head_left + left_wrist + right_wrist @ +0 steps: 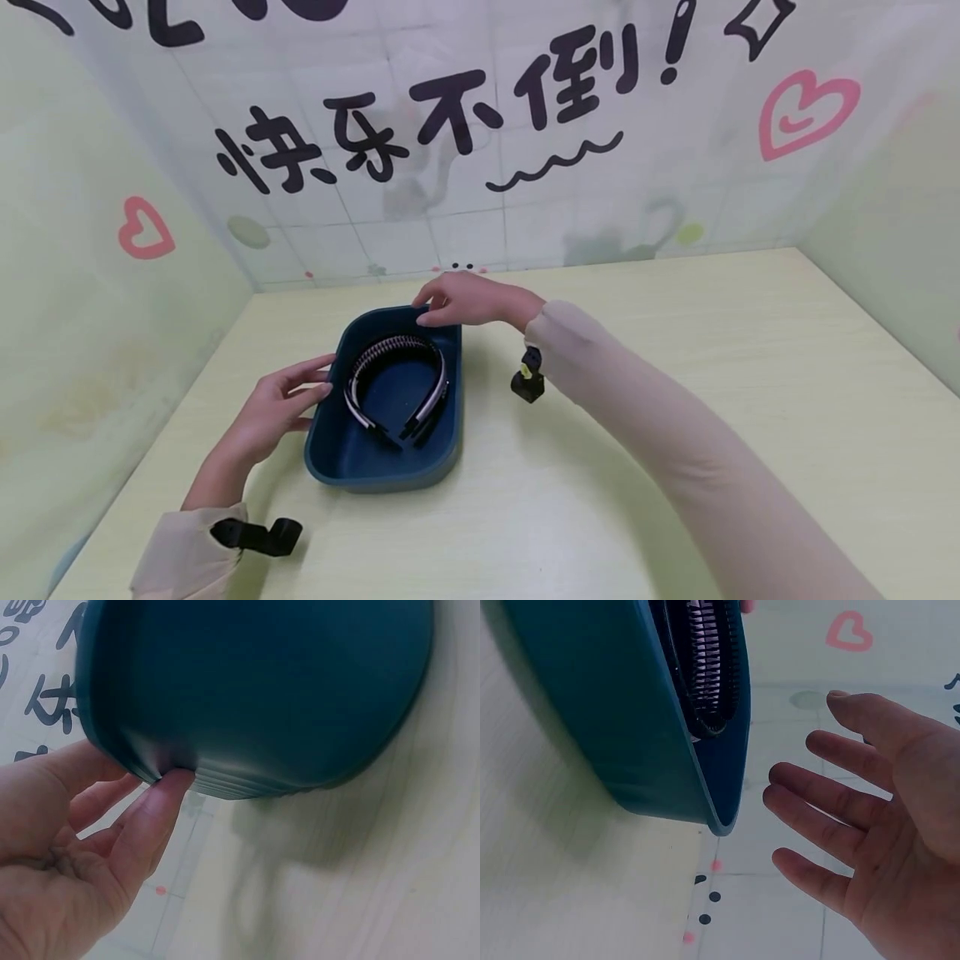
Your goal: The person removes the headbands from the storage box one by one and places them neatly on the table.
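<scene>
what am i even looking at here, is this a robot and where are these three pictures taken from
No robot here: these are a person's own two bare hands. The wide picture comes from a camera worn on the head, looking forward and down. The other two come from cameras worn on each wrist, showing that hand's work.

On the pale table sits a dark blue-green tub. Inside lies a dark-and-light hairband, perhaps more than one.

The left hand touches the tub's left side. The right hand is open by its far right corner, holding nothing.
</scene>
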`<state>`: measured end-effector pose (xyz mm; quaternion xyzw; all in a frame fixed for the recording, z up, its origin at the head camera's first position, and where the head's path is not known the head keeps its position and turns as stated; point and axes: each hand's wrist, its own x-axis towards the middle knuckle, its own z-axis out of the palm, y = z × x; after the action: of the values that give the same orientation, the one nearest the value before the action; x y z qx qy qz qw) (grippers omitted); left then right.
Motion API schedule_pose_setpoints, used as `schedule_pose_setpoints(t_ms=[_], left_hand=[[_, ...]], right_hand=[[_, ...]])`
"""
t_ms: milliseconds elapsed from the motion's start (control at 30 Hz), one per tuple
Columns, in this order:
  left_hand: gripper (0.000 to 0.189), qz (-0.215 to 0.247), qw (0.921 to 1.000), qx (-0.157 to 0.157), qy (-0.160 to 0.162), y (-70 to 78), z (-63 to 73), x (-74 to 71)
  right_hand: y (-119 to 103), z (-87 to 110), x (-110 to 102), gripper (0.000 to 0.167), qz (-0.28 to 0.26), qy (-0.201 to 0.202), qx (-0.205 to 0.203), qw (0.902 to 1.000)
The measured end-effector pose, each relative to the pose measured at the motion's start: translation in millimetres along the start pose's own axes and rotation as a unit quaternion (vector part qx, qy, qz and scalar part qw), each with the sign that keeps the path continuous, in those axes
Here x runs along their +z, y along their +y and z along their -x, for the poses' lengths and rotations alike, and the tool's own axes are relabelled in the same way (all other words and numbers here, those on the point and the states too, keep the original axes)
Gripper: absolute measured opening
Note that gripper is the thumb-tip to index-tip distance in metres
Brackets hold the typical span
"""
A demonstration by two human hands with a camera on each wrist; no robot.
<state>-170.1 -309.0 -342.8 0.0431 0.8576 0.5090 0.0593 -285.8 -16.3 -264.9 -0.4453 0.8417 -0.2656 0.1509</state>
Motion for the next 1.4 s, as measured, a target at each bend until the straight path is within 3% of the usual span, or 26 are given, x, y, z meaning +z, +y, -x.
schedule_pose_setpoints(t_ms=[167,733,1400], left_hand=[[0.055,0.004,1.0000,-0.001,0.000,-0.3,0.0,-0.4],[0.054,0.004,1.0000,-0.006,0.000,1.8,2.1,-2.3],[0.052,0.017,0.9999,-0.004,-0.001,3.8,0.9,-0.3]], right_hand=[[-6.7,-16.1,3.9,0.038,0.010,-0.018,-0.009,0.9998],[-22.0,-54.7,11.6,0.042,0.078,-0.074,0.019,0.9940],[-9.8,-63.2,21.3,0.039,0.046,-0.106,0.029,0.9929]])
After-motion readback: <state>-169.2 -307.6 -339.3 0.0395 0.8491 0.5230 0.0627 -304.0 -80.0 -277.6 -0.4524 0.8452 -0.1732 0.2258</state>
